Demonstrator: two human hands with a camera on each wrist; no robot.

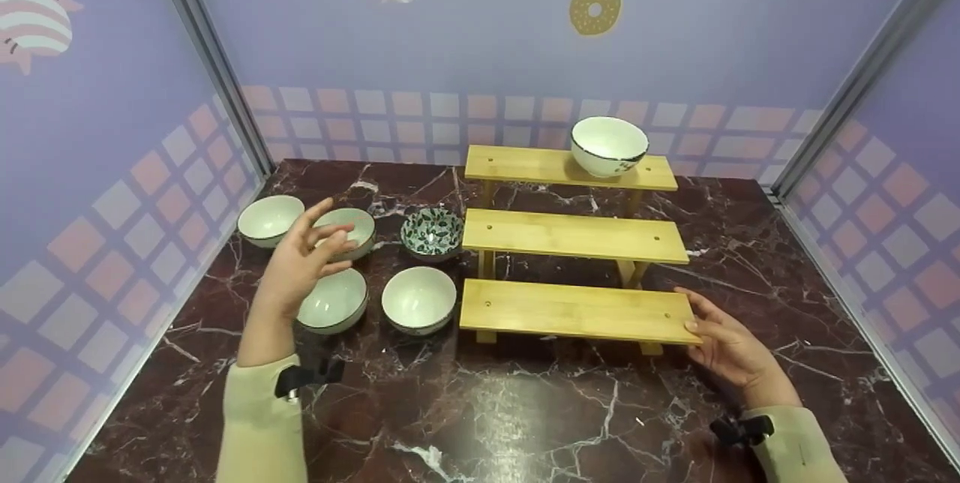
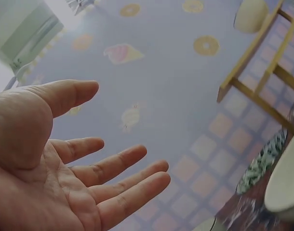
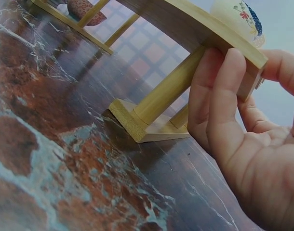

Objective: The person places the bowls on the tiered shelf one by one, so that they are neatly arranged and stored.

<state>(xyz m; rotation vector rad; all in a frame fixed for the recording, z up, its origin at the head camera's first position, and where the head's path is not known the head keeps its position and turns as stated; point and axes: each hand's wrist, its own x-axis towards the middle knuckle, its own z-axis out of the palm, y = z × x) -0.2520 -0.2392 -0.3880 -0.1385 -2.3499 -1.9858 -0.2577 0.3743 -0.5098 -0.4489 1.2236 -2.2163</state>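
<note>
A three-step wooden rack [image 1: 574,309] stands on the marbled table. My right hand [image 1: 731,344] grips the right end of its lowest board; in the right wrist view the thumb lies on top and the fingers [image 3: 226,91] curl beneath the board [image 3: 185,24]. One white bowl [image 1: 609,144] with a dark rim sits on the top board, right of its middle. My left hand [image 1: 296,262] hovers over the bowls at the left with fingers spread, holding nothing. Beneath it are a pale bowl [image 1: 356,224] and a greenish-white bowl [image 1: 334,303], both partly covered.
Another white bowl [image 1: 271,219] stands at the far left. A leaf-patterned bowl [image 1: 433,232] and a white bowl [image 1: 418,299] stand close to the rack's left side. Patterned panels [image 1: 420,40] enclose the table at the back and both sides.
</note>
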